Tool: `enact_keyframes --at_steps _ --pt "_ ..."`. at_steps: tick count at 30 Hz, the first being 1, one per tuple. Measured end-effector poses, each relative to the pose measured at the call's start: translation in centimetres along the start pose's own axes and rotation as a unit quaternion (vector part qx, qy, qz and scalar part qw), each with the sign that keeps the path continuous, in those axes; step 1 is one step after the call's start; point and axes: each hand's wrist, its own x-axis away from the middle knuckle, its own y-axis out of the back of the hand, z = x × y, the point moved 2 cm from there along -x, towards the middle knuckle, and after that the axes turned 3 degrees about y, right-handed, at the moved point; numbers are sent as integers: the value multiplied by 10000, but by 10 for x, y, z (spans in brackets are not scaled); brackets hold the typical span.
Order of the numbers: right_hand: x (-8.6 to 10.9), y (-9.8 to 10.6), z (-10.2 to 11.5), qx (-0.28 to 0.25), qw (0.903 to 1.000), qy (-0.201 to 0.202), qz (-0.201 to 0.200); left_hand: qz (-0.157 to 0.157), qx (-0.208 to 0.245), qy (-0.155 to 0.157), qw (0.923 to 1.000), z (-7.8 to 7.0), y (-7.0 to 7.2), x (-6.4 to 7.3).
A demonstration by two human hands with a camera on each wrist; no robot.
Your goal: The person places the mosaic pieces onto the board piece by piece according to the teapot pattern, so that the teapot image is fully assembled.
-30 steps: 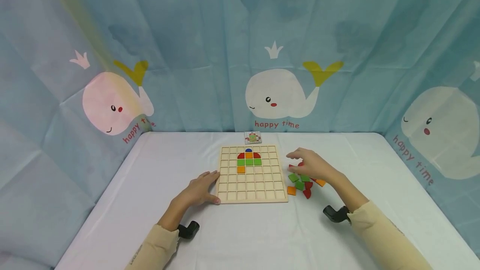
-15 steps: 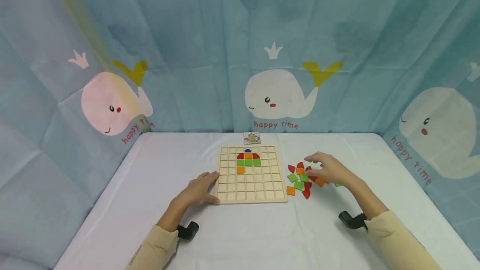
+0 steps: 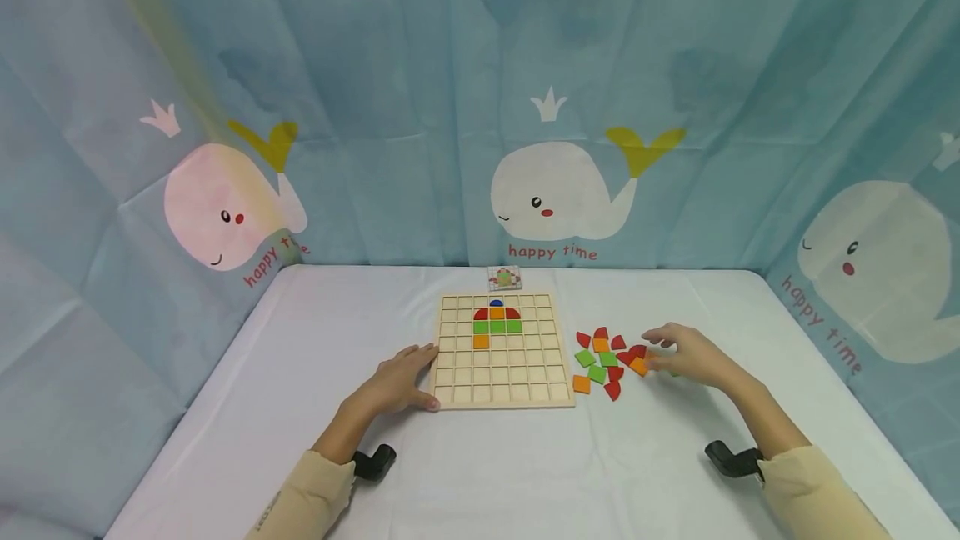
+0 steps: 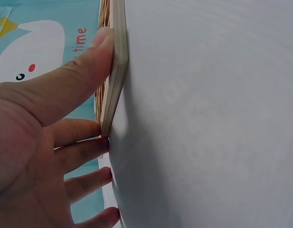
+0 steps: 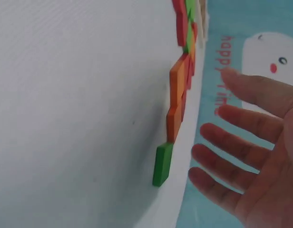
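Note:
A wooden grid board (image 3: 502, 375) lies flat mid-table, with a blue half-round, red quarter-rounds, orange squares and a row of green squares (image 3: 497, 327) set in its upper cells. My left hand (image 3: 397, 382) rests against the board's left edge; the left wrist view shows the thumb (image 4: 101, 45) on its corner and fingers along the side. To the right, my right hand (image 3: 693, 355) hovers over the right end of the loose tiles, fingers spread and holding nothing. Below it in the right wrist view are a green tile (image 5: 162, 164) and an orange tile (image 5: 173, 124).
Loose red, green and orange tiles (image 3: 597, 373) lie right of the board. Behind the board sits a small pattern card (image 3: 505, 277). A blue curtain (image 3: 390, 107) with whale prints stands along the back edge of the white-covered table (image 3: 300, 323).
My right hand has moved right and a little nearer across the loose tiles, uncovering more of them. The left hand stays at the board's edge.

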Motion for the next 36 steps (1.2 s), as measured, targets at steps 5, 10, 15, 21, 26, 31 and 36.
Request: enact_keyframes --at_steps 5,10,15,21,26,31,36 --pt "4 -1 -10 107 9998 -173 25 -28 35 -38 10000 0 0 0" --pt "8 -1 -16 290 9990 -321 65 -26 48 -26 10000 0 0 0" --pt "12 0 -19 493 9973 -515 160 -18 23 -13 10000 0 -1 0" --pt "13 -2 -22 600 9964 -576 173 -48 27 7 10000 1 -1 0" --pt "13 -3 -23 775 9951 -600 118 -80 35 -16 10000 1 -2 1" --pt "14 -3 -23 866 9947 -558 48 -78 10 2 10000 0 -2 1" --pt "15 -3 -22 896 9946 -526 -55 -66 52 23 10000 -2 0 2"
